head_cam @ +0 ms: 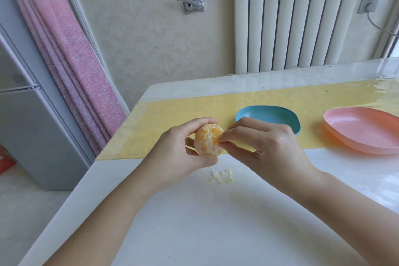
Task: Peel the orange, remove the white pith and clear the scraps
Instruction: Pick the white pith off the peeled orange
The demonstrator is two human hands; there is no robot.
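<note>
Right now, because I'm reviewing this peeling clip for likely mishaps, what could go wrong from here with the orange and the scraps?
1. The fingers of the right hand pinch white pith on the peeled orange fruit; pulling hard could tear a segment and spill juice.
2. The left hand holds it above the white table, not over the blue oval plastic dish, so a slip may drop it there.
3. Lying loose below, small pale pith scraps could scatter.

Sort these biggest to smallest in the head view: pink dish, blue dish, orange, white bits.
1. pink dish, cut off at the frame edge
2. blue dish, partly hidden
3. orange
4. white bits
</note>
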